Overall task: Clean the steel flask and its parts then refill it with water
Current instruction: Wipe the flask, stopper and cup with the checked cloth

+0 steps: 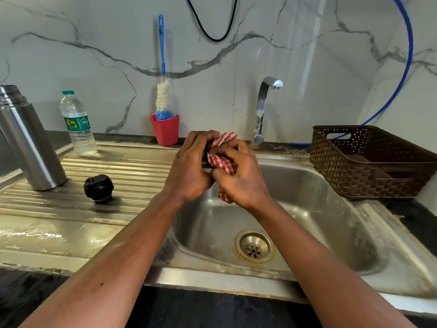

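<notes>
"Steel flask (30,143), where does it stand?"
"Upright on the draining board (132,166), far left. The black stopper (98,188) lies near it."
"And the hands?"
"Both are above the sink (307,209). The left hand (189,166) curls round a dark part (205,152), mostly hidden. The right hand (238,178) grips a red-checked cloth (222,162), pressing it against that part."

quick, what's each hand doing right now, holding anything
Left hand: fingers curled round a dark part that is mostly hidden.
Right hand: fingers gripping the red checked cloth, pressed against that part.
</notes>
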